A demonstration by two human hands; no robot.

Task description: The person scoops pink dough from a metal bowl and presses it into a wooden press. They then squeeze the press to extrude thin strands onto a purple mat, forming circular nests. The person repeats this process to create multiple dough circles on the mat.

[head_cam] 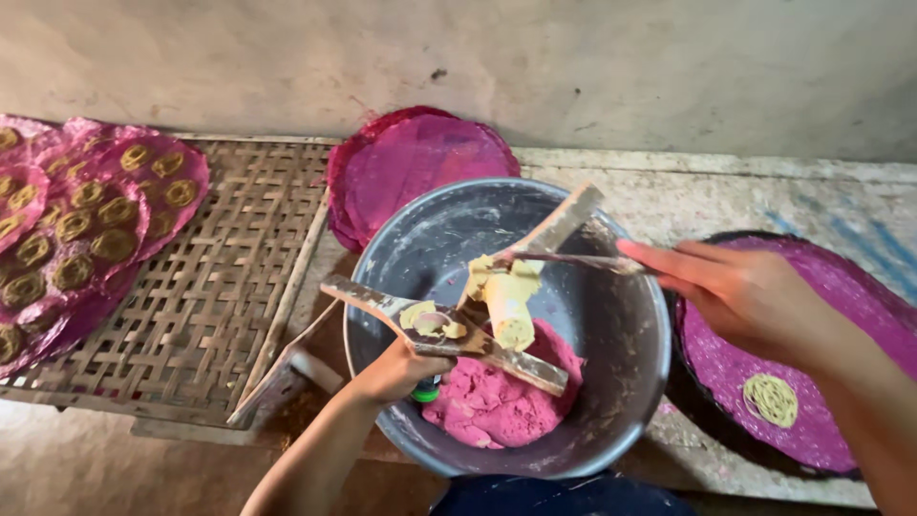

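Left hand point(396, 371) clenches the wooden hinged press point(458, 320) over the grey metal bowl point(621, 382), its yellow dough cylinder point(509, 311) up-right, where right hand point(750, 296) pinches a thin stick point(573, 259).

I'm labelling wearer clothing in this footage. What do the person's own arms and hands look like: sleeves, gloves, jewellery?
Both forearms are bare as far as the frame shows, with no sleeves in view. The left hand and right hand wear no gloves, and no rings, bracelets or watch can be seen.
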